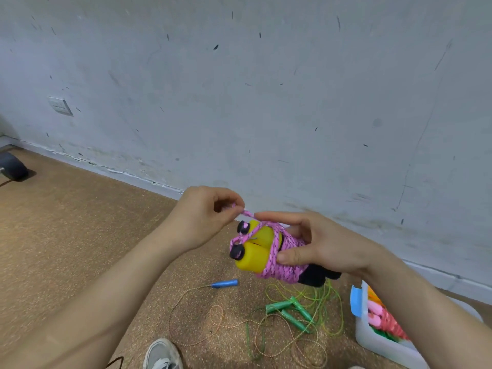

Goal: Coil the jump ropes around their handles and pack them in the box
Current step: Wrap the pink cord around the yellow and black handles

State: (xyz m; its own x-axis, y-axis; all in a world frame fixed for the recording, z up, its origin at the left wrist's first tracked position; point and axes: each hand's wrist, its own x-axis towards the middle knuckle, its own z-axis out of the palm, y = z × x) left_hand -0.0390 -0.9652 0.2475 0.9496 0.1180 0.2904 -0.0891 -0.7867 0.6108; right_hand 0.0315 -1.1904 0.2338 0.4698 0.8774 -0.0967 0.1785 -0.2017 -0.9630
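A jump rope with two yellow-and-black handles [254, 255] is held in the air, its pink rope [285, 267] coiled around both handles. My right hand [316, 243] grips the wrapped bundle, thumb pressed on the coils. My left hand [207, 217] pinches the loose pink rope end just above the handles. On the floor below lie a jump rope with green handles [290, 310] and a thin green cord, and one with a blue handle [225, 283] and an orange cord. The white plastic box [383, 342] at the lower right holds several coiled ropes.
A grey wall runs behind, meeting the brown speckled floor [80, 235]. A grey shoe [162, 354] shows at the bottom edge. A dark wheel [13, 165] sits at the far left. The box has a blue latch [355, 302].
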